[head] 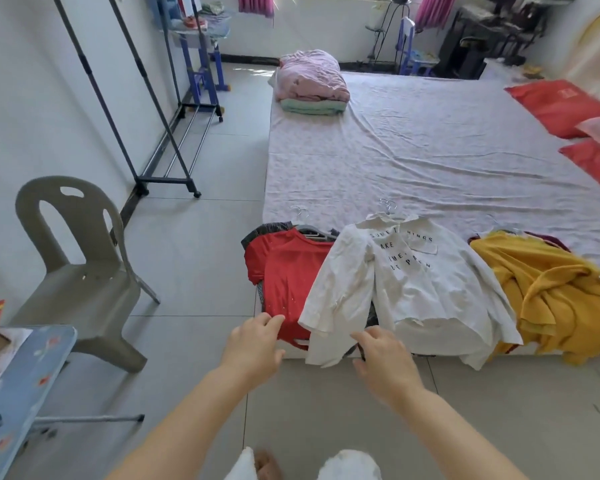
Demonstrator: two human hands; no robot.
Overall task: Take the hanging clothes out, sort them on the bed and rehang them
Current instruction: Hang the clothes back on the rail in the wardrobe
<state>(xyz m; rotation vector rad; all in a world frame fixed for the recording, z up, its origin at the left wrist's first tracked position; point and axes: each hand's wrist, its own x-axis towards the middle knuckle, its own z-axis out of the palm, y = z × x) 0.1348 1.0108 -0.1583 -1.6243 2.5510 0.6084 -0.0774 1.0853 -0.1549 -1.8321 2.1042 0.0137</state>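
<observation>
Near edge of the low bed with the pale lilac sheet (430, 150): red short-sleeved T-shirt (288, 271), white lettered shirt (423, 289), mustard-yellow garment (551, 296). Left hand (253, 344), grip apart, touches the red hem; right hand (388, 362) grip: cannot tell.

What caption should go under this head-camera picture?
Left hand and right hand reach for a red shirt and white shirt lying beside a yellow top on the bed.

White shirt (426, 271), black print across front, partly legible: "SOMET HINGS", "AKE", "IME", last line approx. "BE OPEN", creased.
</observation>
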